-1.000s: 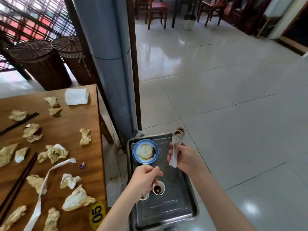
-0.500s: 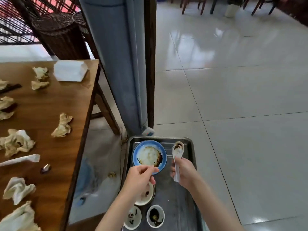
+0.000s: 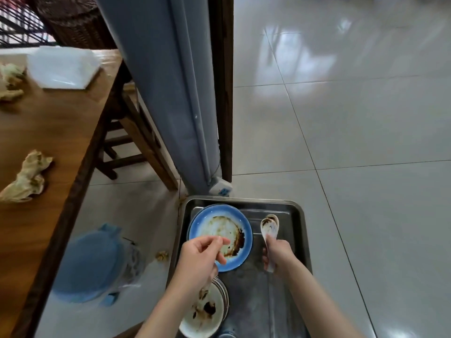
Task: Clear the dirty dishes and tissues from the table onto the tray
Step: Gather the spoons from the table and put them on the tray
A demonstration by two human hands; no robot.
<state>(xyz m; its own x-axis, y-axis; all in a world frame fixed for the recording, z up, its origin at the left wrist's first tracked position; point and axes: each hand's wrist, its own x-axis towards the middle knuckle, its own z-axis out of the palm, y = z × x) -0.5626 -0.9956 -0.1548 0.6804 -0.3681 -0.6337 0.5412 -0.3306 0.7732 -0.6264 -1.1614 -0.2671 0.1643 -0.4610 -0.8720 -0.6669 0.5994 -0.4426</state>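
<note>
Lower centre, right hand (image 3: 277,254) grips two nested spoons (image 3: 269,226) over tray (image 3: 299,217); left hand (image 3: 200,258) loosely curled, empty; two plates; three tissues (image 3: 26,178) left.

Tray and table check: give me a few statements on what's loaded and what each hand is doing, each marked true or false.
1. The blue plate lies in the metal tray. True.
2. The right hand grips white spoons by their handles. True.
3. The left hand holds a crumpled tissue. False: it holds nothing visible, fingers loosely curled over the blue plate.
4. The tray sits on the wooden table. False: it sits lower down, beside the table.
5. Crumpled tissues remain on the table. True.
</note>
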